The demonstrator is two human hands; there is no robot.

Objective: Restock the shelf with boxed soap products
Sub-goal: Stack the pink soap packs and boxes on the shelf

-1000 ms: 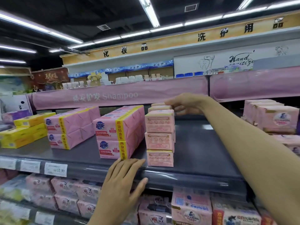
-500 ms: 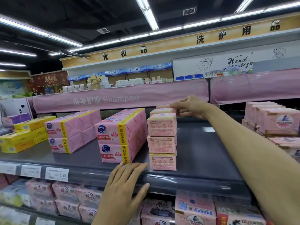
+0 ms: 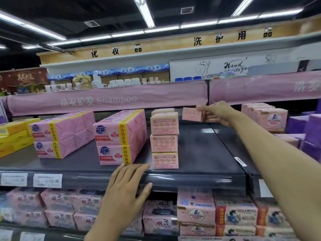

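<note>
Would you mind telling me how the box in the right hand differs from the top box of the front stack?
The held box hangs in the air, pinched by the right hand; the top box rests on the stack. The held box's print is blurred; the top box shows a row of round icons. Both are pink and alike in shape.

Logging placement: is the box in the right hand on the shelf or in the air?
In the air: the right hand pinches the soap box by its end, with bare shelf showing beneath.
</note>
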